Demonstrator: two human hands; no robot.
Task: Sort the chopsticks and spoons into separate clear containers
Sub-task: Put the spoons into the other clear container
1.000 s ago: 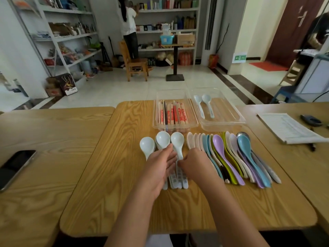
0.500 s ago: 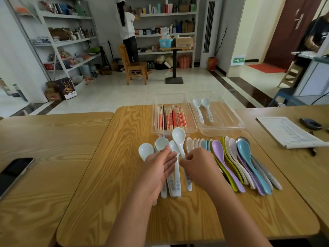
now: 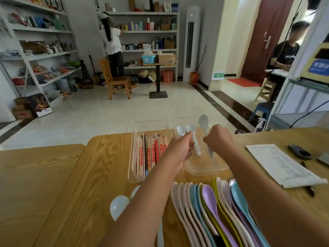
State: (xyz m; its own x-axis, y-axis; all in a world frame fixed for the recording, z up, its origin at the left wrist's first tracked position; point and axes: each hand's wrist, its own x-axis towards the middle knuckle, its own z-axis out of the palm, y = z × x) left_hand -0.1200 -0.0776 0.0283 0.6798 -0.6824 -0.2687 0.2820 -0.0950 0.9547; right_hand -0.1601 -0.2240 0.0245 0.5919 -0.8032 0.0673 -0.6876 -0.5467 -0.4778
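White spoon (image 3: 204,121) is pinched by the right hand (image 3: 219,139) above the right tray (image 3: 204,171); left hand (image 3: 179,148) is curled beside it, grip can't be told. Nearer, loose spoons (image 3: 208,193) are half hidden by both forearms. Chopsticks (image 3: 151,154) are laid in the left tray (image 3: 132,157).

Head view — forward, downward, near the table (image 3: 85,175).

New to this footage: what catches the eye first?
The left hand and right hand reach over the right clear container, the right hand gripping a white spoon. In the foreground lies a fan of pastel spoons, and red-printed chopsticks fill the left clear container.
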